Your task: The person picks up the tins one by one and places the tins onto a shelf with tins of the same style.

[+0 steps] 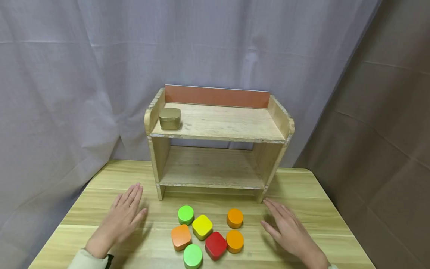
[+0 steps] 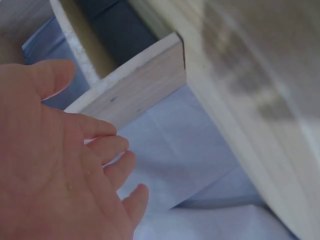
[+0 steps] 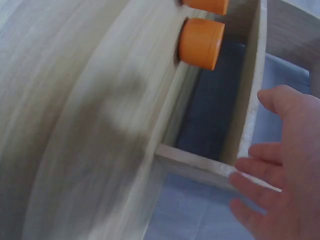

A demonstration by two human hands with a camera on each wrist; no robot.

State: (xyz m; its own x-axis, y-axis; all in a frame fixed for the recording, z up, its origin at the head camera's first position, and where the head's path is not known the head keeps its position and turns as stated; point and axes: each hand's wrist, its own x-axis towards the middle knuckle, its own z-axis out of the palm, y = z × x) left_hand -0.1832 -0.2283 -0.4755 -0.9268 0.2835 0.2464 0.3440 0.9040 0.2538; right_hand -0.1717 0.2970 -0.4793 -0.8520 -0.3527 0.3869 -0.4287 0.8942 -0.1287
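My left hand (image 1: 122,216) is held over the left part of the table, palm down with straight fingers and nothing in it. My right hand (image 1: 290,233) mirrors it at the right, its fingertips near the shelf's right foot. Between them stand several small tins: a yellow rounded-square one (image 1: 202,227), a red one (image 1: 216,246), an orange square one (image 1: 181,237), green round ones (image 1: 186,215) (image 1: 193,256) and orange round ones (image 1: 234,218) (image 1: 234,241). In the right wrist view, an orange tin (image 3: 201,43) sits beyond the open right hand (image 3: 280,165).
A two-tier wooden shelf (image 1: 218,139) stands at the back of the table (image 1: 111,179). On its top board, at the left, sits a gold tin (image 1: 170,118). Grey curtain (image 1: 215,45) hangs behind, and a darker curtain (image 1: 379,123) closes off the right side.
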